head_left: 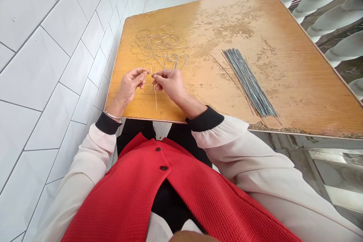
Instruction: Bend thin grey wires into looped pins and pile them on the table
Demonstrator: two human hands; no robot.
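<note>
A thin pale wire [155, 100] is pinched between the thumb and fingers of my right hand [171, 83], one end pointing down toward the table's near edge. Close beside it, my left hand [130, 85] has its thumb and forefinger pressed together near the upper part of the wire. Whether those left fingertips hold anything is too small to see. Just beyond both hands lies a loose tangle of looped wires [160, 43], some with straight tails reaching toward me.
On the worn wooden table [198, 22], a bundle of straight grey wires [249, 83] lies to the right. One separate thin wire [232, 83] rests along its left side. A tiled wall [51, 64] borders the left; a white balustrade [326, 22] stands beyond the right edge.
</note>
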